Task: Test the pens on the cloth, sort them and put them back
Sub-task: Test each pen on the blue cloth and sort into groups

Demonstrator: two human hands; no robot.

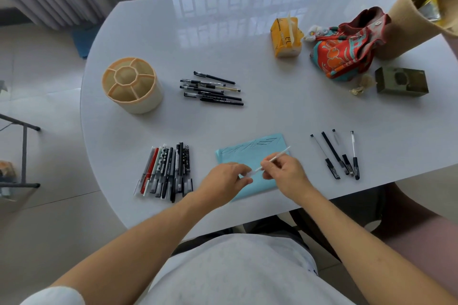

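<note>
A light blue cloth (250, 153) with dark scribbles lies at the table's near edge. Over it my right hand (285, 172) pinches a thin clear white pen (278, 155) that slants up to the right. My left hand (226, 178) pinches the pen's clear cap (249, 174) at its lower end. A bundle of several mixed pens (168, 171) lies to the left of the cloth. Several black pens (213, 89) lie mid-table. Several slim pens (339, 155) lie to the right. The beige divided pen holder (132, 84) stands empty at the left.
On the white table (272, 111) at the far right are a yellow tissue pack (287, 37), a red patterned pouch (347, 49), a tall tan tube (421, 15) and a dark green box (401, 82). A chair back stands beyond the far edge.
</note>
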